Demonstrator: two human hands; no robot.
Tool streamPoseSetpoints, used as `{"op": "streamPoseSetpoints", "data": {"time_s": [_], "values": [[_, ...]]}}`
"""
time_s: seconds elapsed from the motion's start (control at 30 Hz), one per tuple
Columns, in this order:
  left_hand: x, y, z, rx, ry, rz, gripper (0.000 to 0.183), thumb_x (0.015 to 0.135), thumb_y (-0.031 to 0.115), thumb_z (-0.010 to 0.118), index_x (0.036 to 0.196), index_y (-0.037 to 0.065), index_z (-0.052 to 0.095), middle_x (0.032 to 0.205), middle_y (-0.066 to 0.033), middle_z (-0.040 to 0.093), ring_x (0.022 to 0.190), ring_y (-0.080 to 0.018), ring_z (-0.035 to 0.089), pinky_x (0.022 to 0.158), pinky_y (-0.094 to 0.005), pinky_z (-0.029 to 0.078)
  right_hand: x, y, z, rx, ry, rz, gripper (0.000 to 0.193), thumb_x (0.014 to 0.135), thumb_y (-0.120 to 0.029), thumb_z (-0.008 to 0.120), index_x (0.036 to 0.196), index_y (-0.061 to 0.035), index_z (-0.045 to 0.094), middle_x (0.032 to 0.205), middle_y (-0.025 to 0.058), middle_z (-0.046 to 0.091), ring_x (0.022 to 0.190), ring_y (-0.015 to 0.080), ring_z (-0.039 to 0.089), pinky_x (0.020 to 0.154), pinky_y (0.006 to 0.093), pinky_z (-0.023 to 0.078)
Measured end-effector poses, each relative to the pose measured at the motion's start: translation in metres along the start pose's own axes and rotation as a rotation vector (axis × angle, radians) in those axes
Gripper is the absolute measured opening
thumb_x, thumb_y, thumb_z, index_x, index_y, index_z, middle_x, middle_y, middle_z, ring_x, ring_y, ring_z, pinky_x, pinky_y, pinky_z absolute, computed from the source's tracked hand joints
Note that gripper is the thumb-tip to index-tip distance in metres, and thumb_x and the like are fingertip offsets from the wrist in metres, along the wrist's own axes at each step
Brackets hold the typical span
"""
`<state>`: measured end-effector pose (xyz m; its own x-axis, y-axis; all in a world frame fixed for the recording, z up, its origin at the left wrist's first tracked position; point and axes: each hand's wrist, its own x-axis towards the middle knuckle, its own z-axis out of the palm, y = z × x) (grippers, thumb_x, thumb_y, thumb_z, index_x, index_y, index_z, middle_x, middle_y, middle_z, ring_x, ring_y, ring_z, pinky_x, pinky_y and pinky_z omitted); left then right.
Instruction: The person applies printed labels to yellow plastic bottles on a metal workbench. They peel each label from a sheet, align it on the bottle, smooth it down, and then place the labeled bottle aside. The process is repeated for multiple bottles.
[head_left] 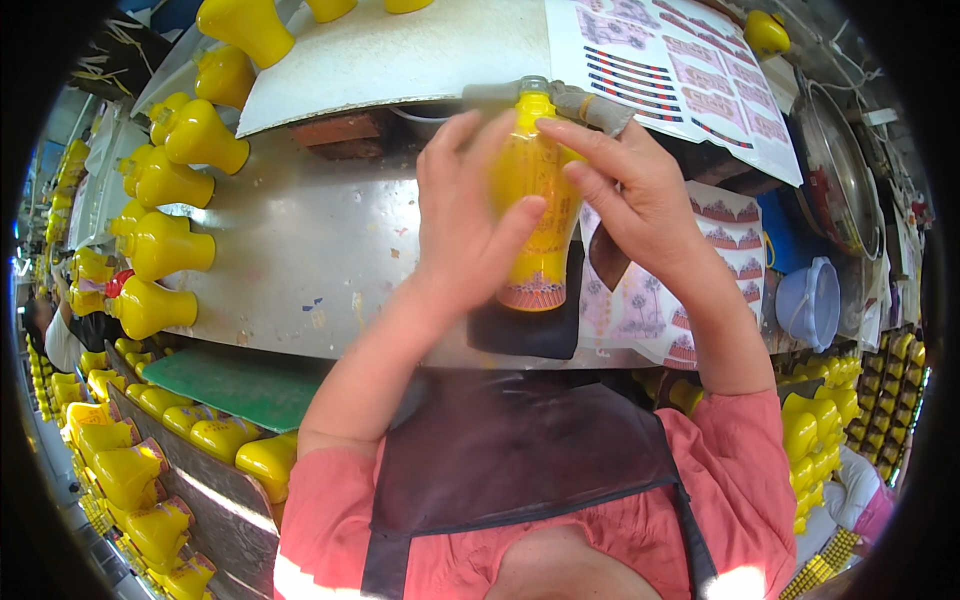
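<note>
A glossy yellow bottle (540, 225) with a pink patterned band round its base lies on a dark cloth (520, 338), its neck pointing away from me. My left hand (465, 205), blurred, is open along the bottle's left side, its thumb over the body. With index finger and thumb, my right hand (635, 190) grips the bottle near its shoulder; its other fingers are mostly hidden. Grey wrapping (595, 108) shows by those fingers. Below the right palm a brown flat piece (607, 258) sticks out; whether it is held is unclear.
Several yellow bottles (165, 245) line the metal table's (310, 230) left side. Printed decal sheets (690, 80) lie at the far right, with more (645, 300) beside the dark cloth. A blue bucket (808, 303) stands at right. A green board (235, 385) lies near the left front edge.
</note>
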<state>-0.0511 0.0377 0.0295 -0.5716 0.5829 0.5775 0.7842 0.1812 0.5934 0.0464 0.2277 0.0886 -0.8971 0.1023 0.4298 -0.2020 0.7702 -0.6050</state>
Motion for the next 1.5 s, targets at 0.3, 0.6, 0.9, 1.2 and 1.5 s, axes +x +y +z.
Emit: {"op": "streamPoseSetpoints", "data": {"time_s": [0.3, 0.6, 0.9, 1.2, 1.5], "values": [[0.008, -0.005, 0.009, 0.042, -0.053, 0.024, 0.071, 0.092, 0.037, 0.067, 0.153, 0.01, 0.044, 0.145, -0.0219, 0.045, 0.134, -0.042, 0.042, 0.115, -0.0509, 0.034, -0.012, 0.015, 0.003, -0.035, -0.104, 0.183, 0.051, 0.096, -0.032, 0.066, 0.145, -0.0221, 0.059, 0.11, 0.0179, 0.064, 0.085, 0.0309, 0.065, 0.079, 0.038, 0.053], [-0.04, -0.013, 0.022, -0.559, -0.05, -0.283, 0.079, 0.102, 0.043, 0.05, 0.162, 0.003, 0.02, 0.158, -0.0238, 0.029, 0.148, -0.0381, 0.03, 0.123, -0.0458, 0.025, -0.06, 0.003, 0.033, 0.325, -0.008, 0.472, 0.093, 0.091, -0.032, 0.072, 0.163, 0.0002, 0.022, 0.151, 0.0261, 0.049, 0.082, 0.0206, 0.067, 0.078, 0.0326, 0.054], [-0.051, -0.017, 0.023, -0.83, -0.081, -0.381, 0.08, 0.105, 0.046, 0.057, 0.165, 0.013, 0.016, 0.16, -0.0139, 0.03, 0.138, -0.0271, 0.044, 0.115, -0.0423, 0.039, -0.068, 0.012, 0.046, 0.639, 0.054, 0.49, 0.093, 0.094, -0.028, 0.072, 0.164, -0.0017, 0.017, 0.152, 0.0255, 0.05, 0.081, 0.0154, 0.067, 0.074, 0.0297, 0.054], [-0.047, -0.007, 0.027, -0.868, -0.059, -0.399, 0.09, 0.097, 0.028, 0.071, 0.165, 0.013, 0.014, 0.159, -0.0137, 0.031, 0.137, -0.0265, 0.045, 0.114, -0.043, 0.042, -0.068, 0.004, 0.051, 0.432, 0.042, 0.505, 0.09, 0.095, -0.024, 0.071, 0.164, -0.0016, 0.018, 0.151, 0.0227, 0.052, 0.074, 0.0121, 0.064, 0.067, 0.0281, 0.054], [-0.047, -0.004, 0.02, -0.986, -0.086, -0.409, 0.093, 0.093, 0.026, 0.071, 0.166, 0.015, 0.013, 0.16, -0.0135, 0.03, 0.136, -0.0265, 0.044, 0.115, -0.043, 0.04, -0.071, 0.008, 0.05, 0.445, 0.014, 0.503, 0.093, 0.093, -0.025, 0.072, 0.165, -0.0044, 0.017, 0.151, 0.0228, 0.052, 0.076, 0.0118, 0.063, 0.07, 0.0272, 0.054]]}}
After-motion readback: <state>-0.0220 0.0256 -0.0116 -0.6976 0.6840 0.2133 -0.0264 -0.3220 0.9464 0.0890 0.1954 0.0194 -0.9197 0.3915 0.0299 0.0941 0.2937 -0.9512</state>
